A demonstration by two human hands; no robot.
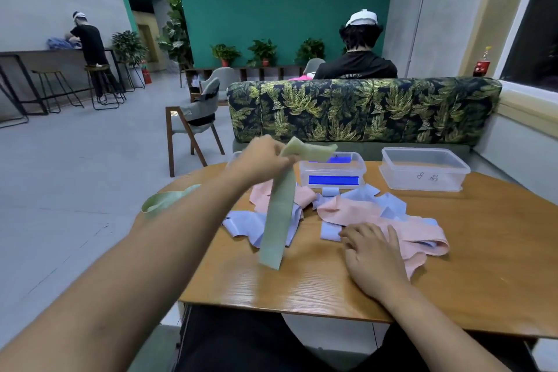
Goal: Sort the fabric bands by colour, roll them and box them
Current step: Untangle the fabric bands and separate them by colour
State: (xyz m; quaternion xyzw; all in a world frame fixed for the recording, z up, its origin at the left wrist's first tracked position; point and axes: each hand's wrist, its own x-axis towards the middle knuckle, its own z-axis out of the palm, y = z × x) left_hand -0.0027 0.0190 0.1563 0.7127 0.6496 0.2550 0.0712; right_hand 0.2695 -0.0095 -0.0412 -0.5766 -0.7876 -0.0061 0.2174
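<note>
My left hand (261,160) is raised above the table and grips a pale green fabric band (276,217) near its top; the band hangs down over the pile, its lower end near the table. Another green band (169,199) lies at the table's left edge behind my forearm. Pink bands (356,208) and light blue bands (250,225) lie tangled in the middle of the wooden table (302,281). My right hand (373,254) rests flat, fingers spread, on the pink and blue bands. A clear box (332,170) behind the pile holds bright blue pieces.
A second clear box (424,169), with writing on its side, stands at the back right. A leaf-patterned sofa back (362,109) runs behind the table, with a person seated beyond it. A wooden chair (193,130) stands to the left. A red drink bottle (482,62) is on the window ledge.
</note>
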